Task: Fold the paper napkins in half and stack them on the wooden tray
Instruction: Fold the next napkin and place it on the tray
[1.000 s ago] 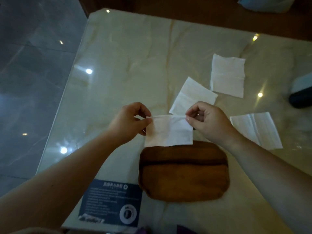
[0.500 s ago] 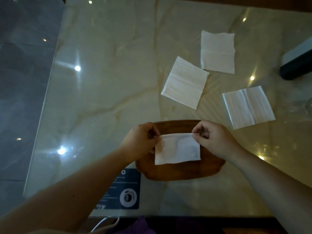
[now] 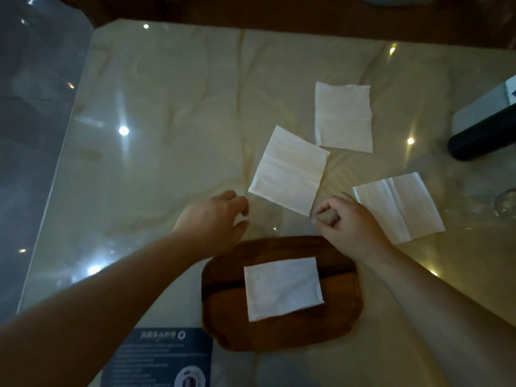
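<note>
Both hands, left hand (image 3: 215, 219) and right hand (image 3: 349, 222), are being held empty near the limp, featherlight unfolded napkin (image 3: 290, 170), best pinched at its corners.

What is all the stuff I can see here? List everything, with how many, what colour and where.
Folded napkin: one, white, lying on the wooden tray.
Unfolded napkins: three, white, flat on the table beyond the tray: one nearest the hands, one farther back, one to the right.
Wooden tray: one, dark brown, near edge of the table.
Table: one, glossy cream marble pattern, fills most of the view.
Printed card: one, dark blue with pale print, at the near table edge, left of the tray.
Dark and grey object: one, at the right edge, partly cut off; cannot tell what it is.
Floor: grey tiles, left of the table.
Left hand: empty, above the table beyond the tray.
Right hand: empty, fingers curled, near the closest napkin's corner.
</note>
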A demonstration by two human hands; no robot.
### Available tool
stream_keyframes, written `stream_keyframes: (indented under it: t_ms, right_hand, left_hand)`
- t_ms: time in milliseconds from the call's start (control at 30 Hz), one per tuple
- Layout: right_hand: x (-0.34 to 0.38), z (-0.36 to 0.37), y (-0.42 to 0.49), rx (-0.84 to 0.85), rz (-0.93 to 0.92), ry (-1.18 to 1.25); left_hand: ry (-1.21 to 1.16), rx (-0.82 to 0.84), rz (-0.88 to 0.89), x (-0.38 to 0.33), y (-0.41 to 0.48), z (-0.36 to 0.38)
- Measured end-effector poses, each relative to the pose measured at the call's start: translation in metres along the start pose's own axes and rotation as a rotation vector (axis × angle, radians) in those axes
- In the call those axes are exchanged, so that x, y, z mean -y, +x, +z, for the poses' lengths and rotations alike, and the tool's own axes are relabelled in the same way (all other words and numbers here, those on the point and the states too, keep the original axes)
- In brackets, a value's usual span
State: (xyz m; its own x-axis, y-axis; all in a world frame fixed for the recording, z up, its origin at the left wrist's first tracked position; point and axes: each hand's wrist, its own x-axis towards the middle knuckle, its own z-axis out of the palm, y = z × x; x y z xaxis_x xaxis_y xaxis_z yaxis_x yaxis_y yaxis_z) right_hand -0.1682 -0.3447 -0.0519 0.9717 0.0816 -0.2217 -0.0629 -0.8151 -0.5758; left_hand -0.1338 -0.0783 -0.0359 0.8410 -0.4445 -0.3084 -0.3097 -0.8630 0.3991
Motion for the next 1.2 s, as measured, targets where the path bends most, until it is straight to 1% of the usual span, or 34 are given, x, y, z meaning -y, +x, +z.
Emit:
stream_keyframes:
  t_ms: [200, 400, 533, 600, 767, 833, 933, 1067, 1200]
  right_hand:
    - [-0.012, -0.018, 0.066, -0.066, 0.025, -0.025]
    - [-0.031, -0.029, 0.116, -0.187, 0.121, 0.009]
    - [-0.041, -0.026, 0.133, -0.181, 0.187, -0.028]
    - [-0.041, -0.024, 0.137, -0.171, 0.197, -0.044]
    - [-0.037, -0.022, 0.140, -0.151, 0.141, -0.123]
    - [-0.035, -0.021, 0.138, -0.150, 0.114, -0.142]
    - [-0.030, -0.021, 0.128, -0.192, 0.053, -0.143]
    - [-0.015, -0.023, 0.102, -0.224, -0.038, -0.090]
    - [-0.004, -0.022, 0.072, -0.242, -0.133, -0.088]
  left_hand:
    - [0.039, -0.037, 0.018, -0.002, 0.075, -0.027]
    - [0.094, -0.053, 0.063, -0.002, 0.150, -0.032]
    - [0.089, -0.044, 0.078, 0.001, 0.186, -0.028]
    - [0.132, -0.029, 0.096, 0.000, 0.196, -0.026]
    - [0.232, -0.025, 0.148, -0.005, 0.203, -0.025]
    - [0.216, -0.037, 0.153, -0.003, 0.201, -0.025]
    - [0.179, -0.061, 0.158, 0.003, 0.190, -0.025]
    - [0.134, -0.092, 0.196, 0.006, 0.161, -0.030]
    - [0.110, -0.173, 0.312, 0.007, 0.125, -0.029]
